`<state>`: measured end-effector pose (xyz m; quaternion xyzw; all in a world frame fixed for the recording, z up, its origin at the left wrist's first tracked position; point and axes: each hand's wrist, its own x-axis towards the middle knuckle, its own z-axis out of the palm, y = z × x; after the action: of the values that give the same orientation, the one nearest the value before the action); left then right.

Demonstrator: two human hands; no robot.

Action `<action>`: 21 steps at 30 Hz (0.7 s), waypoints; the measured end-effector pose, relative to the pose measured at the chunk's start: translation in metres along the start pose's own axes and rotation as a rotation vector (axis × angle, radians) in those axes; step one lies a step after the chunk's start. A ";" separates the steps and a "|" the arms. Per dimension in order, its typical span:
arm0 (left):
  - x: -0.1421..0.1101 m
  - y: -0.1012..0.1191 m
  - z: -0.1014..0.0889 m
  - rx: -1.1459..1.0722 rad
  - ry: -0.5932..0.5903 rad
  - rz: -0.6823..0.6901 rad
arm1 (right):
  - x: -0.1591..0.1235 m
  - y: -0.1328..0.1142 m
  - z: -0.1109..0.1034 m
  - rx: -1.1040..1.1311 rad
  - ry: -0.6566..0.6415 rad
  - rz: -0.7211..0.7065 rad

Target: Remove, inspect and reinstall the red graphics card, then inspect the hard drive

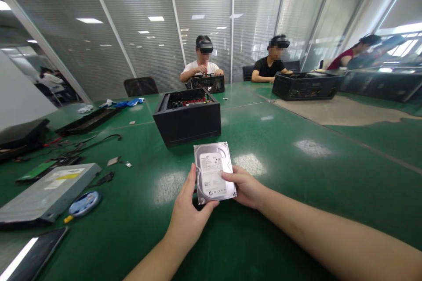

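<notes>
A silver hard drive (211, 162) with a white printed label is held up above the green table, its label facing me. My left hand (189, 208) grips its left side and lower edge, thumb along the bottom corner. From the right, my right hand (245, 186) holds the other side, with the thumb lying over the label and the other fingers hidden behind the drive. Just beyond the drive stands a black computer case (191, 120), open at the top, with a red circuit board (194, 102) partly visible inside.
At left lie an optical drive (62, 186), a blue round object (85, 204), a green circuit board (38, 170), loose cables (89, 142) and a dark flat-screened device (33, 252). Co-workers sit across the green table (280, 175) behind other cases (303, 85). Cardboard (343, 112) lies at right.
</notes>
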<state>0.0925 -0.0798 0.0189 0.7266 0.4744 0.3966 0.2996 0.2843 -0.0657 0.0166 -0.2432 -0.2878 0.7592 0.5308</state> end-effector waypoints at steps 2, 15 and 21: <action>0.001 0.000 0.000 -0.019 0.001 -0.006 | -0.001 -0.001 0.001 -0.001 0.002 -0.001; -0.002 0.000 -0.004 -0.280 -0.149 0.041 | 0.001 -0.005 -0.004 0.197 -0.008 0.112; -0.001 -0.003 -0.006 -0.461 -0.200 0.042 | 0.001 -0.011 -0.002 0.272 0.059 0.168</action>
<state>0.0853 -0.0787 0.0192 0.6843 0.3244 0.4265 0.4945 0.2929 -0.0615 0.0230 -0.2143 -0.1450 0.8254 0.5018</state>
